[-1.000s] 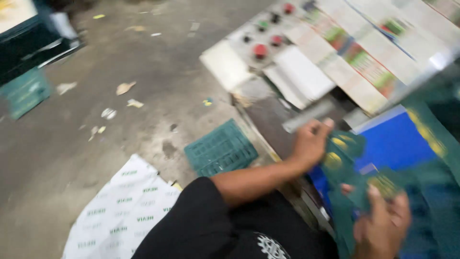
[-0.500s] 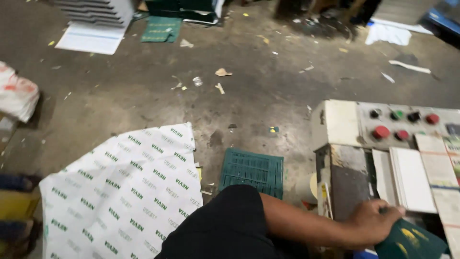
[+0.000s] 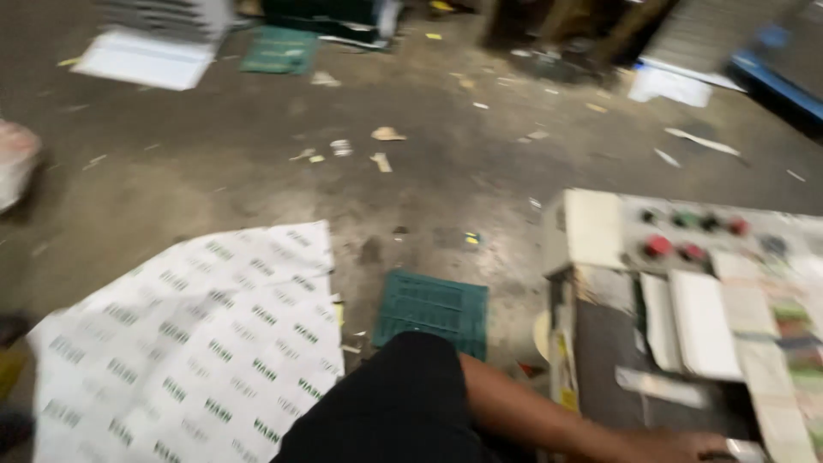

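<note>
At my far left a big white printed sheet (image 3: 193, 343) lies flat on the concrete floor (image 3: 257, 171), its right edge just beside a green ribbed mat (image 3: 433, 310). Open floor runs beyond both, littered with paper scraps. My black sleeve crosses in front of the mat. My left hand (image 3: 677, 446) rests at the machine's (image 3: 617, 343) lower edge, below the button panel (image 3: 686, 231); its grip I cannot tell.
</note>
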